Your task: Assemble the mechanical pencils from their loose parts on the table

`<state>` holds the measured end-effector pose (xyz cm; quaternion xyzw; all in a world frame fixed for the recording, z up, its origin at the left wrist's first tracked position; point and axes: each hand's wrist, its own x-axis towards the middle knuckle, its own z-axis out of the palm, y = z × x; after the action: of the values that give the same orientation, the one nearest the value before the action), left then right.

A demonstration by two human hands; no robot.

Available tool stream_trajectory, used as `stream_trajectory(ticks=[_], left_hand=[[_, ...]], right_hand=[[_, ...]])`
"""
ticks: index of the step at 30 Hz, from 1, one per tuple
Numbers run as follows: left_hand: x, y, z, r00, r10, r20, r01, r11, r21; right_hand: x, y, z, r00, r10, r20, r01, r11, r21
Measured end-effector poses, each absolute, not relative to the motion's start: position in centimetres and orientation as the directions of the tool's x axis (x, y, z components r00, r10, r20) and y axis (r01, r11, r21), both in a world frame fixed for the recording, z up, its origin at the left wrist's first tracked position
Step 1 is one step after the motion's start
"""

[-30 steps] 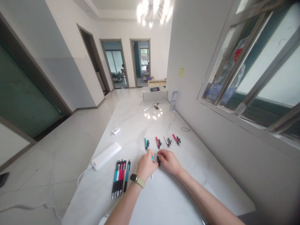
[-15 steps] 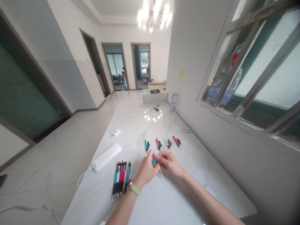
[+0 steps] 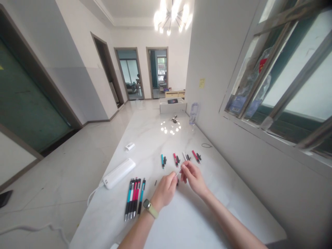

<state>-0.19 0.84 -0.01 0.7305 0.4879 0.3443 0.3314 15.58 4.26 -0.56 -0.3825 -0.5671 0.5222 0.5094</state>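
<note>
My left hand [image 3: 166,189], with a watch on its wrist, is curled shut just above the white table [image 3: 181,221]; what it grips is mostly hidden. My right hand [image 3: 194,177] pinches the upper end of a thin pale pen refill [image 3: 179,171] that slants down to my left fingertips. A small dark piece [image 3: 155,182] lies on the table left of my left hand. Beyond the hands, taken-apart pen parts lie in a row: teal [image 3: 162,160], red [image 3: 175,159], white [image 3: 185,156] and red [image 3: 195,156].
Several whole pens [image 3: 135,197] lie side by side at the near left. A white power strip [image 3: 119,173] and a small white item [image 3: 129,146] are further left. Far along the table are a white box [image 3: 172,105], keys [image 3: 174,120], a bottle [image 3: 193,112] and a black loop [image 3: 206,145].
My hands have drawn apart, the right one lifting the refill up and away. The teal barrel seen in my left fingers is now hidden. A small dark piece now lies on the table.
</note>
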Motion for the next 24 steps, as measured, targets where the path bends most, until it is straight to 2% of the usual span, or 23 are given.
stream_trajectory(ticks=[3, 5, 14, 24], left_hand=[[-0.3, 1.1, -0.4, 0.260, 0.948, 0.185, 0.501, -0.296, 0.813], [-0.4, 1.2, -0.6, 0.244, 0.952, 0.184, 0.510, -0.287, 0.811], [-0.5, 1.5, -0.4, 0.173, 0.949, 0.264, 0.404, -0.313, 0.860], [-0.4, 2.0, -1.3, 0.095, 0.966, 0.242, 0.216, -0.257, 0.942]], right_hand=[[15.3, 3.9, -0.9, -0.281, 0.944, 0.171, 0.041, 0.190, -0.981], [15.3, 4.0, -0.9, -0.288, 0.943, 0.169, 0.071, 0.197, -0.978], [15.8, 4.5, -0.7, -0.255, 0.955, 0.150, 0.047, 0.167, -0.985], [16.0, 4.9, -0.5, -0.158, 0.975, 0.158, 0.083, 0.173, -0.981]])
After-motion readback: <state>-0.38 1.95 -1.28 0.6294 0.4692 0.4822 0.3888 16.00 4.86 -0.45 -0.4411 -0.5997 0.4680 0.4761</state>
